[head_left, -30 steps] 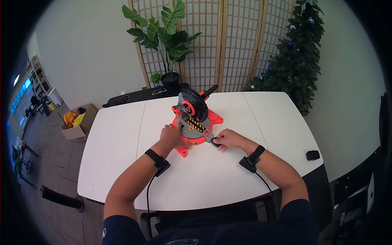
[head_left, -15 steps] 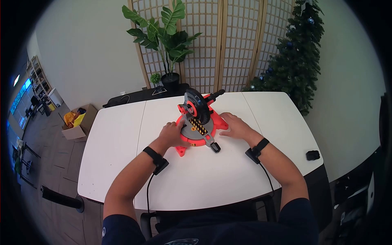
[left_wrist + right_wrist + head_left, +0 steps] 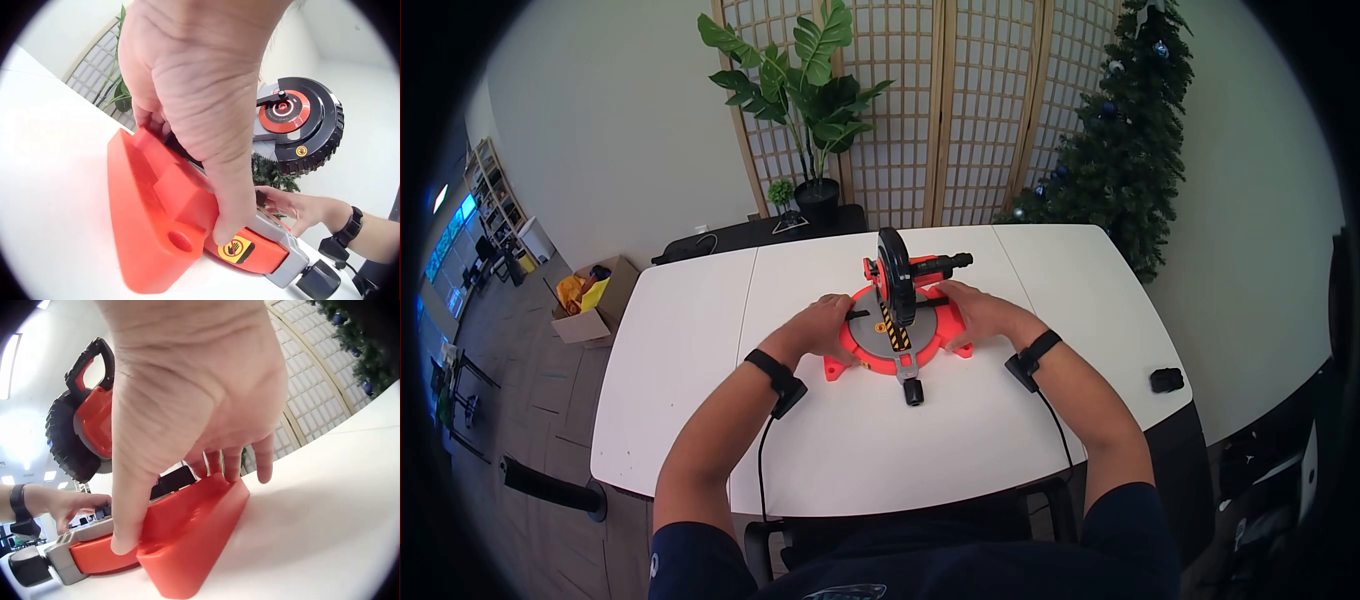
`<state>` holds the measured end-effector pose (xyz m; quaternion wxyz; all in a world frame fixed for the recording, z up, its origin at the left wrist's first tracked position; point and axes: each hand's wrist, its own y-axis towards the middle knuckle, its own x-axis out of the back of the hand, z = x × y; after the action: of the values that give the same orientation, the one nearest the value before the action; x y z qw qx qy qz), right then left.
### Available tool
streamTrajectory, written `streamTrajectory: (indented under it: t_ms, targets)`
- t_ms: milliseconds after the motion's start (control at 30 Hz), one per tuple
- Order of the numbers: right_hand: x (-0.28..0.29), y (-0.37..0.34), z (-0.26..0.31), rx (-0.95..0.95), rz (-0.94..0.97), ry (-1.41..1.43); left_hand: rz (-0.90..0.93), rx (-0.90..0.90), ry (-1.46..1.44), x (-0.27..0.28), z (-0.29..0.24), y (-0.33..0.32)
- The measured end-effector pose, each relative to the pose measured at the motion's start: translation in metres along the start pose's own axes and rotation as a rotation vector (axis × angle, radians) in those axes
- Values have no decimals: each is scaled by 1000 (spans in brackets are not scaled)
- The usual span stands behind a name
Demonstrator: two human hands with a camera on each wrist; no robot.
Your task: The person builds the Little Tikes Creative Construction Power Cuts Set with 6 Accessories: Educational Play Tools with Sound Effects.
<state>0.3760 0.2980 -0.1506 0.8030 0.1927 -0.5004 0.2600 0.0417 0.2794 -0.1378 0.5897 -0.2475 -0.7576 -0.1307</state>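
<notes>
A toy miter saw with a red base [image 3: 848, 352] stands on the white table in front of me. Its grey turntable [image 3: 870, 332] carries a black-and-yellow striped strip, and a black knob [image 3: 914, 391] points toward me. Above rises the round black blade guard [image 3: 322, 115], its handle [image 3: 945, 265] reaching right. My left hand [image 3: 815, 328] grips the base's left side, thumb on the front rim beside a yellow sticker [image 3: 234, 249], fingertips partly hidden behind. On the opposite side my right hand [image 3: 982, 312] holds the base, thumb in front and fingers over the back of the red foot [image 3: 194, 550].
The white table [image 3: 680, 380] surrounds the saw. A small black object [image 3: 1166, 380] lies near its right edge. Behind the table stand a potted plant [image 3: 817, 195], a lattice screen [image 3: 990, 120] and a decorated tree [image 3: 1120, 150]. A cardboard box [image 3: 605, 305] sits on the floor at left.
My right hand has left the front knob and taken the base's right side. Between both hands the saw has turned clockwise and come slightly nearer; its knob now points toward me.
</notes>
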Motion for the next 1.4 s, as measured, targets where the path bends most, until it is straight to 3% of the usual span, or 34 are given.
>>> streamTrajectory:
  t_ms: [367, 433, 633, 1400]
  targets:
    - [1, -10, 16, -47, 33, -61, -34, -44, -11, -6, 12, -5]
    - [-3, -12, 13, -38, 12, -79, 34, -5, -218, -1, 14, -7]
    - [-4, -16, 18, -2, -53, -127, 14, 91, -181, 3, 6, -18]
    - [-5, -14, 17, 1, 9, -95, -24, 48, -202, 1, 15, -22]
